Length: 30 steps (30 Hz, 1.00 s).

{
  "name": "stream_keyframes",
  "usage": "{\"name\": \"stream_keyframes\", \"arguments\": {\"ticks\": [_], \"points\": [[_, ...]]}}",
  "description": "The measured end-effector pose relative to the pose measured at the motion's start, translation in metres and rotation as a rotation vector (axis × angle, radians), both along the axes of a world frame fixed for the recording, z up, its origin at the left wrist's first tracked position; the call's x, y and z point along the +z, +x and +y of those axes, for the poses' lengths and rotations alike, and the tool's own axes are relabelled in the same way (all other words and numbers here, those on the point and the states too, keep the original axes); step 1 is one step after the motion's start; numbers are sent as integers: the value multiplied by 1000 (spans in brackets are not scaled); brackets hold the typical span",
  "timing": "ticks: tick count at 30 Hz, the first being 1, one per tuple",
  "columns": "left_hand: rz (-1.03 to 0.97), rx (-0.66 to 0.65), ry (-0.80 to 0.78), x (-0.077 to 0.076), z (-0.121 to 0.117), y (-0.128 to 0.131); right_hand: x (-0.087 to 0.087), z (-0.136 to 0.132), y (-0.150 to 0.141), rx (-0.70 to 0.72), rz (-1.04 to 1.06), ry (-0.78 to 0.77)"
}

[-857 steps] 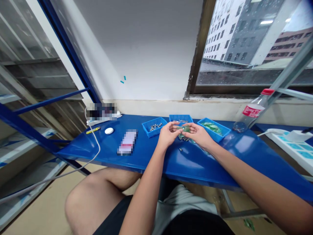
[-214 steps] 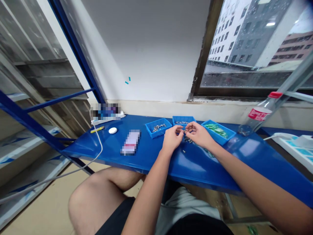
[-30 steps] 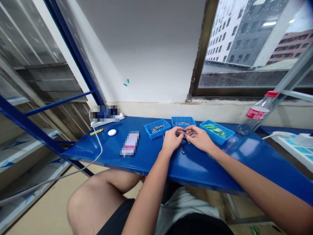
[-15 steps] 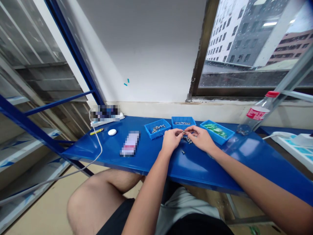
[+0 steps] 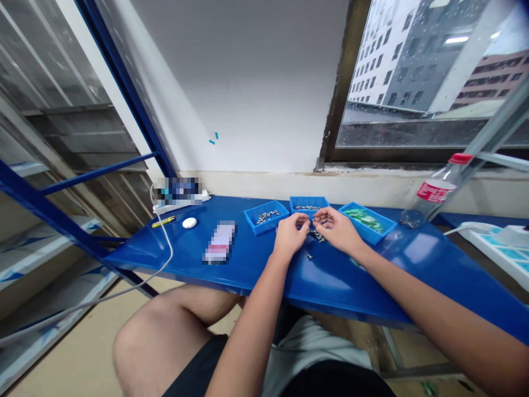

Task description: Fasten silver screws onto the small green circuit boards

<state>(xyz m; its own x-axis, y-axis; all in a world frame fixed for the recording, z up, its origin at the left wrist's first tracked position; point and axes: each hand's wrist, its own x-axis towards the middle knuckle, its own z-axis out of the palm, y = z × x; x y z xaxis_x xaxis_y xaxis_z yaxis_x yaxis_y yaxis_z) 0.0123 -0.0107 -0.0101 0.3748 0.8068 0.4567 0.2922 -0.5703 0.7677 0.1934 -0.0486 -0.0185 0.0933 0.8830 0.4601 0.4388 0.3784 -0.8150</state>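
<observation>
My left hand (image 5: 290, 235) and my right hand (image 5: 336, 229) meet fingertip to fingertip just above the blue table (image 5: 256, 264). Both pinch a tiny dark part between them, too small to name. A little heap of small metal parts (image 5: 317, 236) lies on the table under the fingers, and one stray part (image 5: 309, 257) rests nearer me. Behind the hands stand three blue trays: the left tray (image 5: 265, 216) and the middle tray (image 5: 309, 205) hold small metal parts, the right tray (image 5: 362, 221) holds green circuit boards.
A plastic bottle (image 5: 433, 190) with a red cap and label leans at the back right. A white power strip (image 5: 502, 248) lies at the far right. On the left are a blurred packet (image 5: 220, 242), a white round object (image 5: 189, 223), a yellow pen (image 5: 163, 221) and a grey cable (image 5: 165, 259).
The hands stay in place over the heap. In the last second only the fingers have shifted slightly around the tiny part.
</observation>
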Motion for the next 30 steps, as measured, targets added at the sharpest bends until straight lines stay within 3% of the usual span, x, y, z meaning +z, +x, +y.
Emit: {"name": "stream_keyframes", "arguments": {"ticks": [4, 9, 16, 19, 23, 30], "points": [[227, -22, 179, -5, 0, -2, 23, 11, -6, -86, -89, 60], [380, -67, 215, -15, 5, -3, 51, 43, -29, -104, -250, 122], [351, -111, 154, -13, 7, -4, 58, 82, -64, -17, -397, 197], [352, -98, 132, -13, 6, -4, 61, 76, -64, -7, -409, 191], [337, -32, 95, -13, 6, -4, 60, 48, -47, -1, -429, 203], [-8, 6, -42, -6, 5, 0, 26, 0, 5, -97, -447, 168]]}}
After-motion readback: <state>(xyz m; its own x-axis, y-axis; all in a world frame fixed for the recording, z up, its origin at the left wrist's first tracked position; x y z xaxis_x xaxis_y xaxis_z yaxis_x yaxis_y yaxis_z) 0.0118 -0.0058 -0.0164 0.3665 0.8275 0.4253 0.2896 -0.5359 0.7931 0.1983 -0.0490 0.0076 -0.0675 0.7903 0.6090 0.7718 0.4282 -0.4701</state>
